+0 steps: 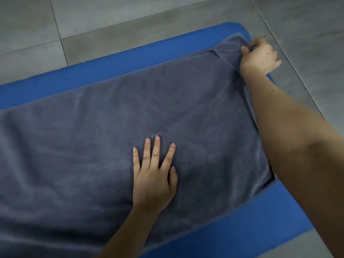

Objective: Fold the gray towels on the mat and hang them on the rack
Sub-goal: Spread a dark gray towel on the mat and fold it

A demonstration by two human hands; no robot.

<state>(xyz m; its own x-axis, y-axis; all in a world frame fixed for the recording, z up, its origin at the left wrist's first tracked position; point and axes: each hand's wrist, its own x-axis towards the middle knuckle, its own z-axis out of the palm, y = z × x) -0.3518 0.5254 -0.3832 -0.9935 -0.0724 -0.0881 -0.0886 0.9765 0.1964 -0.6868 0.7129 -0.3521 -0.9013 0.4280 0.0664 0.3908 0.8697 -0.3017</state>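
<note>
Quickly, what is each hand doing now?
Left hand: open, flat on the towel.
Right hand: closed, pinching the towel's far corner.

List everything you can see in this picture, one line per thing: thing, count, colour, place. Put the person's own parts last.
towel: one, dark gray, spread over the mat, its far right corner lifted and folded over.
mat: one, blue and ribbed, on the floor under the towel, showing along the far and near right edges.
floor: one, gray tiles, all around the mat.
left hand: one, bare, flat on the middle of the towel, pressing down.
right hand: one, bare, at the far right corner of the mat, gripping the towel's lifted corner.
</note>
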